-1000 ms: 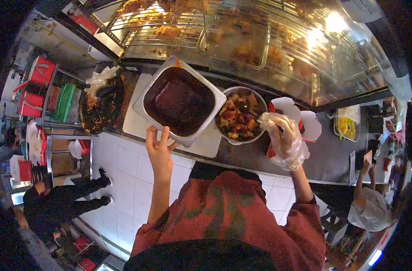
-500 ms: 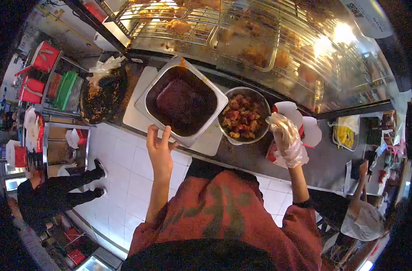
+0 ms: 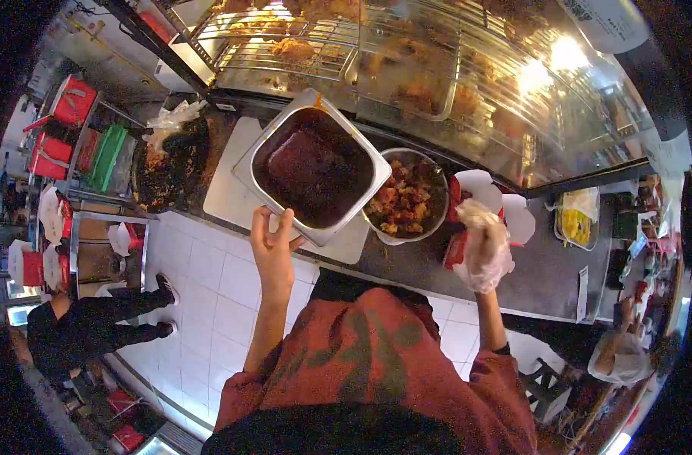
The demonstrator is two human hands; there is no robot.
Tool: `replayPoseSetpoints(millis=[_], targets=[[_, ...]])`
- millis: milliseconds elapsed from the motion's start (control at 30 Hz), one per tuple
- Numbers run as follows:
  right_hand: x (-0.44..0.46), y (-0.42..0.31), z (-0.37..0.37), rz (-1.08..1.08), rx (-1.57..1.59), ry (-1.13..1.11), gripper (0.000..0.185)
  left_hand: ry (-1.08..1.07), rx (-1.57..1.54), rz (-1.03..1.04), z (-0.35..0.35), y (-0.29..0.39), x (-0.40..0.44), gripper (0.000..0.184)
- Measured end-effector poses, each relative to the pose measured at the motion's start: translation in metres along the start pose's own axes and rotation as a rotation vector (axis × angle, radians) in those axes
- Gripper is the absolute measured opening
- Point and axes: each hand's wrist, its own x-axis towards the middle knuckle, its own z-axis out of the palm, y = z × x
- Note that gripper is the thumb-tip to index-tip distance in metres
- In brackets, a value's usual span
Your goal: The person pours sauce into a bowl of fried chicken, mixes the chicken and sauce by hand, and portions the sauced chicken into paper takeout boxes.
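Note:
My left hand (image 3: 273,246) is closed on the near rim of a square metal pan (image 3: 313,168) that holds dark red sauce. The pan sits at an angle over a white cutting board (image 3: 346,246), and its right corner overlaps the edge of a metal bowl (image 3: 401,241). Browned and reddish food pieces (image 3: 405,199) fill the bowl. In a loose clear plastic glove, my right hand (image 3: 484,250) is at a red takeaway box (image 3: 456,250) with white flaps, partly covering it. The glove hides how its fingers are set.
A lit glass cabinet (image 3: 437,68) with food on wire racks runs along the counter's back. A dark, crumb-covered round pan (image 3: 168,171) stands at the left, and a tray of yellow food (image 3: 577,227) at the right. Another person (image 3: 96,334) stands at the left.
The sauce pan has shifted slightly right over the bowl's edge, with my left hand still on it. My gloved right hand has drawn back a little towards me. The person at the right has moved.

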Motion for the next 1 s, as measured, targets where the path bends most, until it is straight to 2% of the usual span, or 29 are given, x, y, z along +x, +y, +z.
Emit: replayPoseSetpoints(millis=[67, 100, 133, 167, 233, 267, 300, 367, 433, 533, 600, 633, 733, 800, 833, 867, 900, 933, 1000], targets=[[-0.003, -0.002, 0.002, 0.378, 0.446, 0.363, 0.014, -0.110, 0.064, -0.023, -0.005, -0.007, 0.005, 0.044], [-0.006, -0.003, 0.003, 0.568, 0.667, 0.546, 0.016, -0.046, 0.053, 0.001, 0.004, -0.005, 0.001, 0.034], [-0.019, 0.013, -0.003, 0.870, 0.355, 0.487, 0.022, -0.082, 0.043, 0.016, 0.006, -0.009, 0.004, 0.030], [-0.031, 0.020, -0.001, 0.869, 0.356, 0.493, 0.022, -0.120, 0.033, 0.032, 0.008, -0.013, 0.006, 0.027], [-0.031, 0.012, -0.001, 0.663, 0.292, 0.449, 0.025, -0.140, 0.016, 0.032, 0.013, -0.018, 0.008, 0.026], [-0.044, 0.014, 0.007, 0.759, 0.626, 0.624, 0.027, -0.155, 0.001, 0.029, 0.015, -0.018, 0.009, 0.026], [-0.040, 0.008, 0.007, 0.761, 0.626, 0.629, 0.027, -0.159, 0.003, 0.030, 0.018, -0.017, 0.009, 0.026], [-0.032, -0.011, 0.009, 0.586, 0.634, 0.537, 0.026, -0.144, -0.010, 0.039, 0.024, -0.014, 0.005, 0.024], [-0.032, -0.011, 0.012, 0.538, 0.670, 0.619, 0.027, -0.149, 0.000, 0.022, 0.028, -0.011, 0.005, 0.023], [-0.031, -0.006, 0.000, 0.586, 0.304, 0.472, 0.017, -0.161, 0.017, 0.014, 0.030, -0.009, 0.004, 0.022], [-0.037, 0.008, -0.005, 0.829, 0.784, 0.771, 0.023, -0.172, 0.018, 0.030, 0.034, -0.008, 0.005, 0.023], [-0.030, 0.001, -0.014, 0.872, 0.811, 0.832, 0.029, -0.171, 0.006, 0.048, 0.036, -0.009, 0.005, 0.019], [-0.003, -0.028, -0.037, 0.817, 0.976, 0.842, 0.028, -0.191, 0.023, 0.040, 0.038, -0.013, 0.004, 0.019], [0.014, -0.039, -0.036, 0.854, 0.842, 0.629, 0.026, -0.231, 0.096, 0.014, 0.040, -0.012, 0.003, 0.023], [0.009, -0.034, -0.019, 0.620, 0.409, 0.473, 0.021, -0.236, 0.098, 0.016, 0.042, -0.012, 0.000, 0.023], [0.003, -0.029, -0.003, 0.389, -0.045, 0.430, 0.017, -0.230, 0.060, 0.010, 0.045, -0.011, -0.004, 0.022], [-0.005, -0.025, 0.012, 0.201, -0.324, 0.479, 0.017, -0.224, 0.020, 0.005, 0.048, -0.010, -0.008, 0.022], [0.018, -0.042, 0.002, 0.183, -0.024, 0.307, 0.020, -0.230, 0.007, -0.001, 0.051, -0.007, -0.011, 0.021], [0.043, -0.048, 0.004, 0.005, 0.173, 0.065, 0.030, -0.236, 0.041, 0.039, 0.052, -0.010, -0.014, 0.019]])
